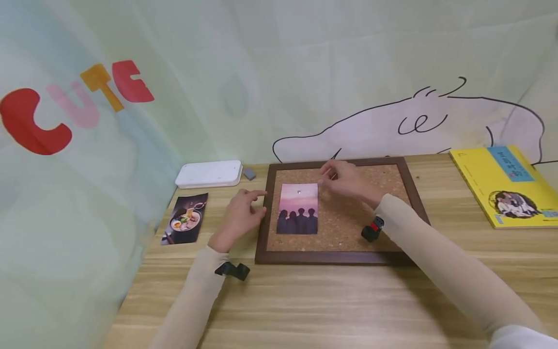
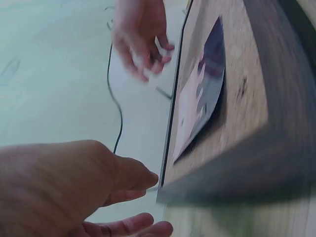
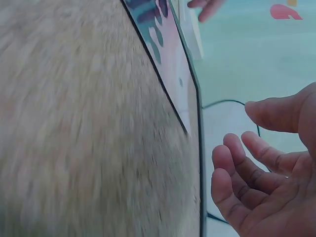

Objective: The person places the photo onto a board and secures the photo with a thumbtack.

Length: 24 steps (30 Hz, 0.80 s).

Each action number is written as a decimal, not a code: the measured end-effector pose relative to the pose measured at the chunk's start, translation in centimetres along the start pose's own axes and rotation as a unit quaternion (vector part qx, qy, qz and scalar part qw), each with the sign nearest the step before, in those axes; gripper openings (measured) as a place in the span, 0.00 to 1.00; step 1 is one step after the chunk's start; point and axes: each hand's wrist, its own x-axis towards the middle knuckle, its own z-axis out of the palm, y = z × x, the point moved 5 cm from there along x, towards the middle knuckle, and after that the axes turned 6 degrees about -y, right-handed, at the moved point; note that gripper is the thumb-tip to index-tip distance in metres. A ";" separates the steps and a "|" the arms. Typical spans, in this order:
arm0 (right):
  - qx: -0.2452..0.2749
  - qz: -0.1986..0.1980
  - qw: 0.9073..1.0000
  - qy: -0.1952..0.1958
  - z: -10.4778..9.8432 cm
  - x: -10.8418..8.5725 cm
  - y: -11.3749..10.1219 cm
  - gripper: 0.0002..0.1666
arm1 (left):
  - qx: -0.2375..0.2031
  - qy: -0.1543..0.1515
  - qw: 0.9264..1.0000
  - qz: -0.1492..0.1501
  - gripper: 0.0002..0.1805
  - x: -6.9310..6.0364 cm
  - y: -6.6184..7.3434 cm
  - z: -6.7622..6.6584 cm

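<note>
A photo card [image 1: 298, 213] with silhouettes of people against a pink sky lies on the framed cork board [image 1: 344, 213]. A small pin [image 1: 299, 192] sits near its top edge, and the card bows off the cork in the left wrist view. My right hand [image 1: 346, 180] hovers above the board by the card's upper right corner. Its fingers [image 3: 252, 177] are loosely bent, the thumb stands apart, and nothing is between them. Beside the board's left frame is my left hand [image 1: 241, 215], its thumb and fingers spread with nothing held; contact with the frame is hard to tell.
Left of the board lies a ramen photo [image 1: 185, 219]. Behind it are a white case [image 1: 209, 173] and a small grey block [image 1: 249, 173]. A yellow book [image 1: 507, 189] lies at the right. A printed curtain [image 1: 348, 72] hangs behind the wooden table [image 1: 305, 305].
</note>
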 end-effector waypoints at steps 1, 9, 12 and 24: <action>-0.001 -0.001 1.000 0.003 -0.3 -0.3 0.1 0.23 | 0.002 0.004 1.000 -0.006 0.26 -0.2 -0.5 -0.3; -0.013 0.013 0.999 0.026 -3.0 -3.0 2.0 0.23 | 0.005 0.025 0.999 -0.039 0.29 -1.7 -3.9 -2.8; -0.016 0.021 0.999 0.033 -3.9 -3.8 2.8 0.24 | -0.001 0.028 0.998 -0.054 0.29 -2.3 -5.3 -3.5; -0.009 0.043 0.998 0.054 -7.6 -6.2 6.5 0.25 | -0.012 0.040 0.995 -0.088 0.29 -4.0 -10.0 -6.1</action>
